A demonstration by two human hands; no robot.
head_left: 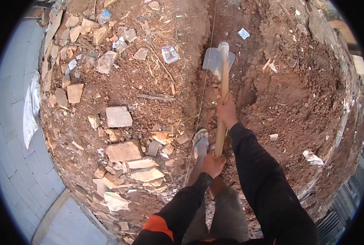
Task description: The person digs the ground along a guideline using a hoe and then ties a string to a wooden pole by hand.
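Observation:
I hold a hoe by its long wooden handle (225, 77), which points away from me along a shallow trench. Its wide grey metal blade (211, 60) rests against the trench soil at the far end. My right hand (227, 111) is wrapped round the middle of the handle. Lower down, my left hand (213, 164) closes round the end nearest my body. A thin string (201, 102) runs lengthwise just left of the hoe and passes over the blade. My sandalled foot (200, 141) stands in the trench beside the handle.
Broken stones and a squared block (125, 151) litter the reddish soil on the left. Plastic wrappers lie about, one (170, 54) left of the string and another (243, 33) beyond the blade. Grey paving (18, 102) borders the left side; loose earth (296, 102) rises on the right.

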